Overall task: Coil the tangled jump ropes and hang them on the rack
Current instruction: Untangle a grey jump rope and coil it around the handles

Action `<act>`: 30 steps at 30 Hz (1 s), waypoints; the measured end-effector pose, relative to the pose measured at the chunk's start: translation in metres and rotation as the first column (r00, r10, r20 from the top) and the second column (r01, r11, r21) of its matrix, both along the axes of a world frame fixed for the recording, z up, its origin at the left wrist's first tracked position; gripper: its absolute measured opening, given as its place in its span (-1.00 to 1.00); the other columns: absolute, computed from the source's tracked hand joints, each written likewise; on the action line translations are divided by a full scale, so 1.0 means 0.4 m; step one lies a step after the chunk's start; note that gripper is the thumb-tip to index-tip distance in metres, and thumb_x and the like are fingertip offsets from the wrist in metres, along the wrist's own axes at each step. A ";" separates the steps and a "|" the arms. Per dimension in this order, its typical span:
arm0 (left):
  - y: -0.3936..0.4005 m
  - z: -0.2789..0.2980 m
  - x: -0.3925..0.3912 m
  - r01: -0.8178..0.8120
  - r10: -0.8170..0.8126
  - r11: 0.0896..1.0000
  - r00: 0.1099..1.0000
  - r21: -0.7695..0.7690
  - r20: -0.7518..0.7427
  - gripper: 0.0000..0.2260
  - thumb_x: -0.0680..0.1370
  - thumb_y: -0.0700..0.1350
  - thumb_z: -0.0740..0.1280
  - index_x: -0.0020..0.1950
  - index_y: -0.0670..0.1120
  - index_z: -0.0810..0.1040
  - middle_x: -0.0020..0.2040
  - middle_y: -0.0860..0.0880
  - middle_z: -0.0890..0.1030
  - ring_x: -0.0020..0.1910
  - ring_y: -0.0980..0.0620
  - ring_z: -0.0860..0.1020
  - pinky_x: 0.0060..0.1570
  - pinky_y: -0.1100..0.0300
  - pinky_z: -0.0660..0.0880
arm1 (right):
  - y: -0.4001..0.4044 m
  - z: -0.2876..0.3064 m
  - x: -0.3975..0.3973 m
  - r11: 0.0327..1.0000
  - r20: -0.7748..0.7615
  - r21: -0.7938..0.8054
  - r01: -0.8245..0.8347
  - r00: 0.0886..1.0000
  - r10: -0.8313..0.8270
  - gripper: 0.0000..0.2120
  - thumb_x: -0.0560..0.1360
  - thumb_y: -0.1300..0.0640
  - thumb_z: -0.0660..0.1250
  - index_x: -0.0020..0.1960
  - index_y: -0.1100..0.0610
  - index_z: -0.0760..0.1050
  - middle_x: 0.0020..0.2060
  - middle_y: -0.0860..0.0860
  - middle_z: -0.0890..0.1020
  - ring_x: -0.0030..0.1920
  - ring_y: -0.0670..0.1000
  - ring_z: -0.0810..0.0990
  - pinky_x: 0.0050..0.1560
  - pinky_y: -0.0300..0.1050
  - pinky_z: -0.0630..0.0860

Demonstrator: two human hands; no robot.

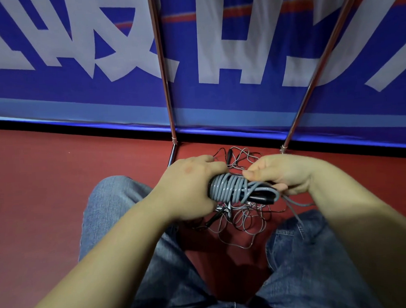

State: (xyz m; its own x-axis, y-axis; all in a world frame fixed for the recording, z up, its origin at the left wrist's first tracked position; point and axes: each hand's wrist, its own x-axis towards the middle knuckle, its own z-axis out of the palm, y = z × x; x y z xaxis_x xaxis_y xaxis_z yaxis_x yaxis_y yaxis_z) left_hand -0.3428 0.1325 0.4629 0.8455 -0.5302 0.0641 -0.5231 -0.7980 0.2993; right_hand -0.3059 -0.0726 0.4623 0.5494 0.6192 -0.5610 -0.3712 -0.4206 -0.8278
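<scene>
A grey jump rope [230,187] is wound in tight turns around its black handles [262,196]. My left hand [189,184] grips the left end of that bundle. My right hand [284,173] holds the right end, with its thumb on the coil and a loose grey tail trailing down over my right knee. Below and behind my hands a tangle of thin ropes [242,219] with black handles lies on the red floor. Two metal rack poles [165,85] [319,72] rise from the floor just beyond the tangle.
A blue banner with large white characters [76,54] stands behind the poles along the floor edge. My knees in blue jeans [111,204] [313,253] flank the tangle. Red floor [36,184] stretches to the left.
</scene>
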 end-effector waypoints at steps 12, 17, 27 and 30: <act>-0.016 -0.013 -0.006 -0.071 -0.036 0.950 0.942 -0.304 -0.333 -0.69 0.21 -0.19 0.48 -0.14 0.06 0.50 -0.25 0.14 0.48 -0.27 0.19 0.42 -0.23 0.30 0.37 | 0.062 -0.055 -0.052 0.742 -0.059 0.407 0.532 0.826 -0.560 -0.67 0.42 0.01 0.39 -0.42 0.12 0.39 -0.53 -0.06 0.42 -0.54 -0.11 0.40 -0.50 -0.32 0.39; -0.037 -0.016 -0.017 -0.229 0.009 0.869 0.894 -0.439 -0.448 -0.74 0.14 -0.14 0.40 -0.21 -0.04 0.49 -0.36 0.10 0.42 -0.39 0.12 0.37 -0.34 0.19 0.38 | 0.118 -0.080 -0.072 0.606 0.199 0.455 0.653 0.588 -0.784 -0.65 0.51 0.08 0.27 -0.45 0.08 0.37 -0.57 -0.12 0.38 -0.55 -0.19 0.33 -0.44 -0.37 0.33; -0.013 -0.015 -0.007 -0.541 0.200 0.737 0.747 -0.404 -0.635 -0.65 0.21 -0.32 0.52 -0.06 -0.11 0.59 -0.33 0.03 0.45 -0.37 0.09 0.37 -0.38 0.29 0.32 | 0.130 -0.089 -0.145 0.593 0.072 0.565 0.574 0.682 -0.728 -0.69 0.45 0.01 0.09 0.03 -0.02 0.57 -0.43 -0.04 0.35 -0.50 -0.18 0.19 -0.50 -0.37 0.15; -0.020 -0.013 -0.010 -0.550 0.198 0.735 0.733 -0.396 -0.651 -0.72 0.23 -0.33 0.51 -0.23 -0.03 0.53 -0.40 0.08 0.41 -0.43 0.12 0.34 -0.46 0.35 0.30 | 0.129 -0.074 -0.148 0.626 0.105 0.508 0.591 0.679 -0.726 -0.74 0.50 -0.13 0.20 0.08 -0.04 0.52 -0.46 -0.08 0.29 -0.52 -0.18 0.14 -0.52 -0.35 0.05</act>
